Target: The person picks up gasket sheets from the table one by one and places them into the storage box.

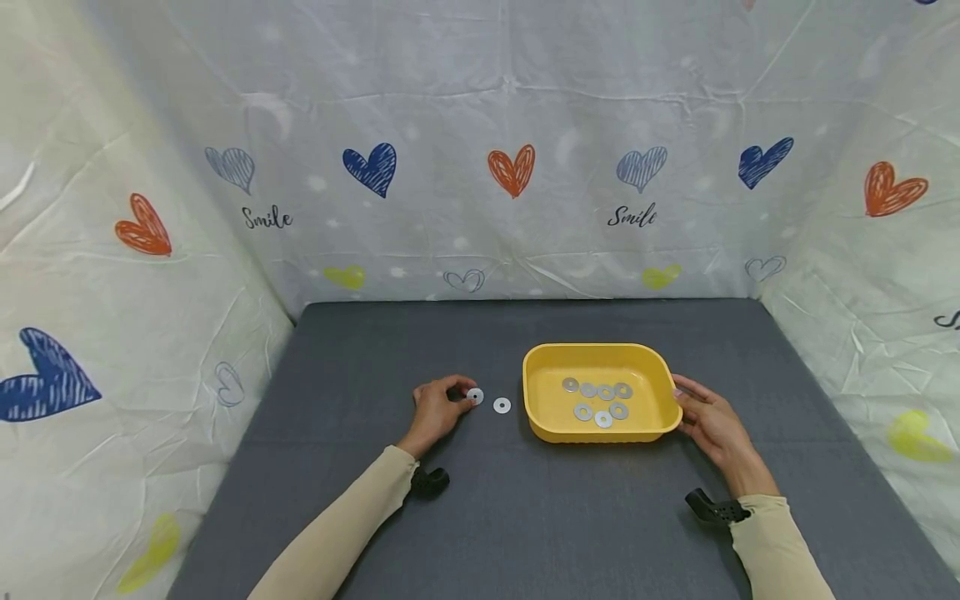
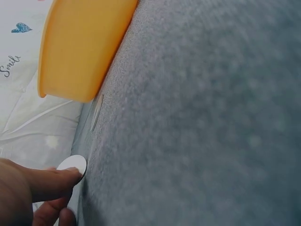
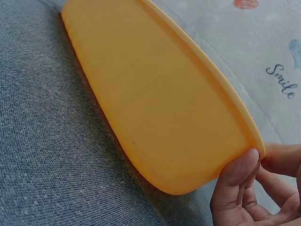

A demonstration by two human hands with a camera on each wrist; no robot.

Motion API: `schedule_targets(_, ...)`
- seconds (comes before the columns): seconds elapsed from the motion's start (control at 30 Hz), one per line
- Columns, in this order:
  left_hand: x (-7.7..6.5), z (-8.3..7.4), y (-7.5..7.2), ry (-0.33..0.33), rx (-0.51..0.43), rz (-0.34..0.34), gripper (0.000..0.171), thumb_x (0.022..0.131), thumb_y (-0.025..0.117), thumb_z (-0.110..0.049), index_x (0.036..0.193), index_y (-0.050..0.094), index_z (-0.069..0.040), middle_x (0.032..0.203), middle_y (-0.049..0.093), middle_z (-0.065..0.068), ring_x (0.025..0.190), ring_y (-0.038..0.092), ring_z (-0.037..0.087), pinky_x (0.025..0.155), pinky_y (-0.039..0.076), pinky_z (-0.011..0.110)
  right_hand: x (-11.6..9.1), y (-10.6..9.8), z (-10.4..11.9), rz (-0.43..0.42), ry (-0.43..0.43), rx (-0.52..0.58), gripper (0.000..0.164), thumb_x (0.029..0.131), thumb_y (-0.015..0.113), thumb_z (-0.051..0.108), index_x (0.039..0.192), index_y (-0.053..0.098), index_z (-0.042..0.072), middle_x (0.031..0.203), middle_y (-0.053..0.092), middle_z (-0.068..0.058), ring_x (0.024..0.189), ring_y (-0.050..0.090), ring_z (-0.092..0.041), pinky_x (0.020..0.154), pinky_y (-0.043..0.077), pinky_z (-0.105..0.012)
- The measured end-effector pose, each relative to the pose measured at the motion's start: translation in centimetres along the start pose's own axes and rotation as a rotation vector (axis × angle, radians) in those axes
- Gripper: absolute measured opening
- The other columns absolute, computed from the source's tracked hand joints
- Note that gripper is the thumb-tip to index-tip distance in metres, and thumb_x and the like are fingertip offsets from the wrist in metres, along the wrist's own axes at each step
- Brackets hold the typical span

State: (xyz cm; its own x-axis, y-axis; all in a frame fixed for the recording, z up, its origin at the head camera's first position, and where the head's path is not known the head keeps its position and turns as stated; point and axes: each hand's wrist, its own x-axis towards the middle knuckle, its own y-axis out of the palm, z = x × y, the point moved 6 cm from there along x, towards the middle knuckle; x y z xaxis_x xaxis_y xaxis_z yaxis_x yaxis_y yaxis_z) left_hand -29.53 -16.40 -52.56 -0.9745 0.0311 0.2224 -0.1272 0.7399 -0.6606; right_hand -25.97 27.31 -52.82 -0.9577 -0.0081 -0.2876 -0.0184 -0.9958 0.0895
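My left hand (image 1: 437, 414) pinches a flat metal washer (image 1: 481, 394) between thumb and fingers, just above the grey table. In the left wrist view this washer (image 2: 75, 162) is tilted up, seen at the fingertips. Just right of it, a second washer (image 1: 507, 407) lies flat on the cloth. A yellow plastic tray (image 1: 651, 408) with rounded corners stands to the right, with several washers lying spread over its floor. At its right end, my right hand (image 1: 718, 429) grips the rim; in the right wrist view the thumb (image 3: 237, 172) presses the outside wall.
Dark grey cloth (image 1: 555, 517) covers the table. Pale curtains (image 1: 450, 100) printed with hearts and "Smile" hang behind the back edge and along both sides. A black strap piece (image 1: 430, 482) sits at my left wrist, another (image 1: 716, 507) at the right.
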Motion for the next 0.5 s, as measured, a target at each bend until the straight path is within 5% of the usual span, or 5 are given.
schedule_targets(0.2, -0.4, -0.1, -0.6, -0.003, -0.054, -0.003, 0.011, 0.086, 0.076, -0.011, 0.095, 0.076, -0.017, 0.083, 0.070, 0.001, 0.076, 0.062, 0.014, 0.074, 0.050, 0.032, -0.1, 0.1, 0.1, 0.010, -0.006, 0.001, 0.060, 0.100, 0.059, 0.025, 0.152, 0.034, 0.009, 0.108, 0.065, 0.017, 0.095, 0.066, -0.005, 0.075, 0.057, -0.025)
schedule_targets(0.5, -1.7, -1.2, -1.7, 0.061, -0.092, -0.004, 0.013, 0.084, 0.077, -0.008, 0.094, 0.076, -0.016, 0.086, 0.071, 0.002, 0.076, 0.069, 0.015, 0.069, 0.054, 0.030, -0.1, 0.1, 0.1, 0.004, 0.001, 0.002, 0.063, 0.098, 0.061, 0.027, 0.152, 0.035, 0.010, 0.107, 0.065, 0.016, 0.094, 0.066, -0.005, 0.075, 0.057, -0.025)
